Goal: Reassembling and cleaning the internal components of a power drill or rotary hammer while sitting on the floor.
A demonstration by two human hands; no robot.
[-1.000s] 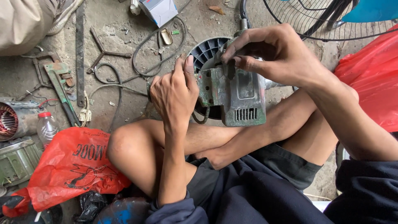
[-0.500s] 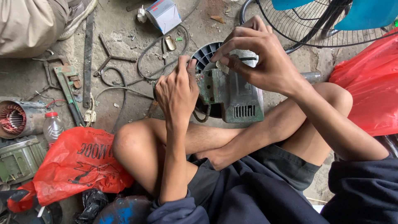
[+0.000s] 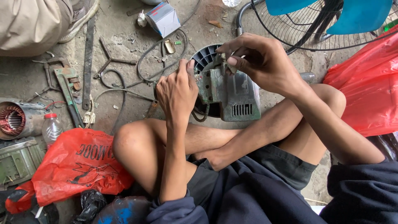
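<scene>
I sit cross-legged on a concrete floor with a worn green-grey electric motor housing [image 3: 236, 97] resting over my legs. My left hand [image 3: 177, 92] grips its left side, fingers pointing up along the casing. My right hand [image 3: 260, 62] is above the housing's top, with fingertips pinched at a small part on its upper edge; what they pinch is too small to tell. A dark finned fan cover [image 3: 206, 58] shows behind the housing.
Floor at left holds a pipe wrench [image 3: 66, 85], flat metal bar [image 3: 88, 58], loose cables [image 3: 159, 62], small box [image 3: 163, 17], motor stator [image 3: 16, 118], plastic bottle [image 3: 52, 128]. Red bags [image 3: 76, 166] lie left and right. A fan guard [image 3: 319, 25] stands upper right.
My right hand has shifted slightly along the top of the housing, fingers now pinched closer together. The left hand keeps its grip. The view has tilted a little.
</scene>
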